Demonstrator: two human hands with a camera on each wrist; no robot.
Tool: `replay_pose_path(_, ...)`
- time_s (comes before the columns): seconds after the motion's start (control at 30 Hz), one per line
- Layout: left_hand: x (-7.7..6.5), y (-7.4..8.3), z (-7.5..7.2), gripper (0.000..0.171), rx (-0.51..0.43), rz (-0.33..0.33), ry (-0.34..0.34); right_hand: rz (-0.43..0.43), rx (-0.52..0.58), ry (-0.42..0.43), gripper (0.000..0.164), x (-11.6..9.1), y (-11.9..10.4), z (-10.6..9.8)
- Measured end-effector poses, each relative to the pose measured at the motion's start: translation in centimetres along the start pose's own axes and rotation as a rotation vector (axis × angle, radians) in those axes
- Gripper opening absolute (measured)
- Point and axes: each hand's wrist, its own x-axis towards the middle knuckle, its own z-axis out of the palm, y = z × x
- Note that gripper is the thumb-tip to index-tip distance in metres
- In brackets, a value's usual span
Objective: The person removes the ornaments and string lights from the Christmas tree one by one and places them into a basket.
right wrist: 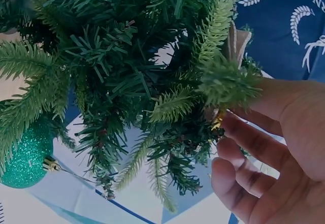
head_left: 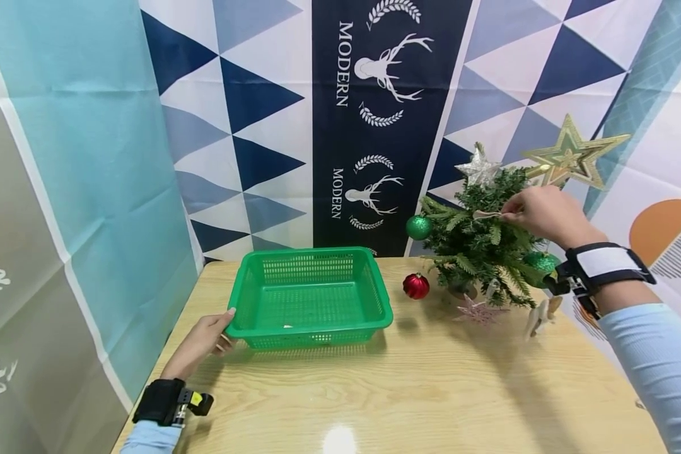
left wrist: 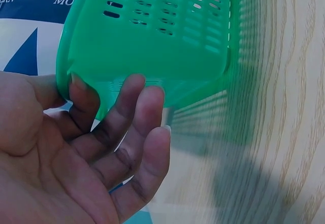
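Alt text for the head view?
A person's right hand pinches a small beige piece at a decorated Christmas tree on the right; the left hand holds the near-left corner of a green perforated basket on a wood-grain table.

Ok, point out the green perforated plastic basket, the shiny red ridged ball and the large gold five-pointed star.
Green perforated plastic basket (head_left: 309, 306): head view, bare inside floor.
Shiny red ridged ball (head_left: 416, 287): head view, front surface.
Large gold five-pointed star (head_left: 571, 157): head view, its centre.

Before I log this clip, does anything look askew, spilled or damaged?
Mildly: in the head view, the gold star juts out off-centre at the upper right of the tree, looking outsized for it. I see nothing spilled or damaged.
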Motion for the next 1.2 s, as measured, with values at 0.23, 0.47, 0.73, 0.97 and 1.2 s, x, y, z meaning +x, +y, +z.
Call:
replay_pose_path(0.23, 0.1, 0.0, -0.2, 0.067, -0.006, 0.005, -0.007, -0.016, -0.034, 0.021, 0.015, 0.1, 0.1, 0.4)
replay_pose_path(0.47, 0.1, 0.0, -0.1, 0.064, -0.015, 0.001, 0.005, -0.068, -0.066, 0.087, 0.011, -0.2, 0.3, 0.8)
replay_pose_path(0.73, 0.3, 0.1, -0.1, 0.065, -0.006, -0.004, 0.005, -0.116, -0.089, 0.150, 0.010, -0.3, 0.2, 0.8)
replay_pose_path(0.97, 0.2, 0.3, -0.1, 0.066, -0.009, -0.011, 0.013, -0.124, -0.100, 0.251, 0.011, -0.6, -0.3, 0.6)
replay_pose_path(1.2, 0.1, 0.3, 0.0, 0.066, 0.000, -0.009, 0.016, -0.166, -0.077, 0.346, 0.009, -0.7, -1.2, 0.3)
